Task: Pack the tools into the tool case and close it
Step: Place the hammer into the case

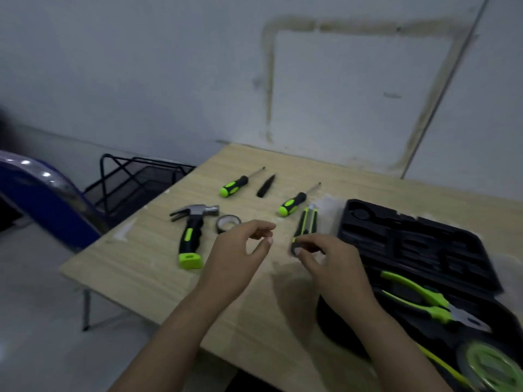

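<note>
1. The black tool case (410, 244) lies open on the right side of the tabletop (158, 250).
2. Green pliers (424, 304) lie in its near half. A green round thing, too blurry to name, sits below them.
3. The far half shows bare molded slots.
4. My right hand (331, 261) pinches the near end of the green and black box cutter (305, 224), just left of the case.
5. My left hand (243, 247) hangs half open over the tabletop, holding nothing.
6. The hammer (192, 236) and tape roll (227, 223) lie left of my hands.
7. Two screwdrivers (235, 185) (293, 203) lie farther back, a small black piece (266, 185) between them.
8. A black wire rack (135, 185) stands past the tabletop's left edge.
</note>
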The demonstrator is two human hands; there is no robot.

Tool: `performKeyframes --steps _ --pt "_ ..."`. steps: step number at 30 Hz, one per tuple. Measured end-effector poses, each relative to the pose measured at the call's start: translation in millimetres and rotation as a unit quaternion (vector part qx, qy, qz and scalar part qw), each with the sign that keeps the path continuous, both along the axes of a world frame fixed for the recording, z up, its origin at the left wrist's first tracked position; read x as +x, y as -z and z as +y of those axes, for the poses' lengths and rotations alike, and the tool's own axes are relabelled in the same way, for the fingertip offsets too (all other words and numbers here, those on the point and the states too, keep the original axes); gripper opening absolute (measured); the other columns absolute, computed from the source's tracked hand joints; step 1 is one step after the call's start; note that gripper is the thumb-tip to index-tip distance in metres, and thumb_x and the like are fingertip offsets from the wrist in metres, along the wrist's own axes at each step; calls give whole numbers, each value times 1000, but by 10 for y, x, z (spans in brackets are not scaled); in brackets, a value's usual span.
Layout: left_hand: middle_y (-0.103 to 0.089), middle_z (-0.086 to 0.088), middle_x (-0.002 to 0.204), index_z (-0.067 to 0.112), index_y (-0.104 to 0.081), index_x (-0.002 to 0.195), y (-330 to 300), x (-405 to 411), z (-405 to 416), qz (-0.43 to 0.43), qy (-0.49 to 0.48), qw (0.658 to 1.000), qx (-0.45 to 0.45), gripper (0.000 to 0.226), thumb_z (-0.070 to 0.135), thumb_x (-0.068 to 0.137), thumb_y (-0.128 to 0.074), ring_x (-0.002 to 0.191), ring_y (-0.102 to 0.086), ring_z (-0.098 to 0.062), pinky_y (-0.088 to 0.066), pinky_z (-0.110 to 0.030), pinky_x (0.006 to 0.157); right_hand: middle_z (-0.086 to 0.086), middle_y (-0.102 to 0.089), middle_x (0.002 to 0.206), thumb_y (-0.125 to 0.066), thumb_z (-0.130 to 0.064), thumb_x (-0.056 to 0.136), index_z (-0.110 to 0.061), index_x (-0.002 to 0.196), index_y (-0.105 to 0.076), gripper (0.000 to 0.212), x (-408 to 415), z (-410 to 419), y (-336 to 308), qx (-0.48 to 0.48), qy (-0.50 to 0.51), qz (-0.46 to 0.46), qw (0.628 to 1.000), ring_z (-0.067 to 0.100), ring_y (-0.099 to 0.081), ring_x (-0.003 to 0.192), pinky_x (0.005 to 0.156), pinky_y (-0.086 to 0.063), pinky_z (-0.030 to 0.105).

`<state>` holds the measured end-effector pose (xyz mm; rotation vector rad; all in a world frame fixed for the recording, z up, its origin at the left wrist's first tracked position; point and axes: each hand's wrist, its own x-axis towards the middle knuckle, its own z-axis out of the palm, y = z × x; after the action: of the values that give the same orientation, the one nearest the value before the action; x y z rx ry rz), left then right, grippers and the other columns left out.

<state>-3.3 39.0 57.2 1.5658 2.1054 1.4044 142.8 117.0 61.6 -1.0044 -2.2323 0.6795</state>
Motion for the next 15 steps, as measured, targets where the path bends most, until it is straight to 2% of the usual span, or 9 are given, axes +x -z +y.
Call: performKeyframes --steps 3,6,9,11,15 --pt "-65 12 97 23 -65 108 -12 -285 -158 10 -60 998 0 22 18 89 -56 86 -55 5 -38 1 73 -3 -69 102 -61 -24 87 -20 107 -68 22 -426 -95 21 -17 -60 -7 998 10 -60 94 85 -45 23" --pt "-60 9 100 20 -62 111 45 -582 -262 16 -148 988 -27 23 18 90 -53 95 -55 -10 -39 -18 75 -1 -70 107 -59 -24 88 -19 110 -67 25 -814 -198 75 -35 -101 -26 994 12 -61 98 88 -46 25" --pt "-57 -4 106 16 -55 116 234 -801 -296 41 -219 964 -144 35 33 85 -57 103 -52 -25 -44 -34 80 0 -67 120 -53 -18 90 -18 118 -64 30 -1105 -275 169 -99 -120 -28 987 13 -60 108 88 -42 18" --pt "-55 -10 107 15 -53 115 350 -948 -300 62 -219 950 -213 42 41 83 -56 101 -48 -27 -41 -35 80 -2 -62 127 -49 -18 93 -19 124 -60 33 -1342 -357 235 -140 -127 -27 982 13 -56 116 92 -39 18" --pt "-54 -12 98 15 -62 99 325 -959 -240 -35 -200 962 -183 23 29 81 -60 81 -54 -21 -45 -32 67 -1 -56 135 -44 -16 96 -18 129 -54 35 -1486 -419 277 -205 -106 -10 973 14 -49 123 98 -34 20"
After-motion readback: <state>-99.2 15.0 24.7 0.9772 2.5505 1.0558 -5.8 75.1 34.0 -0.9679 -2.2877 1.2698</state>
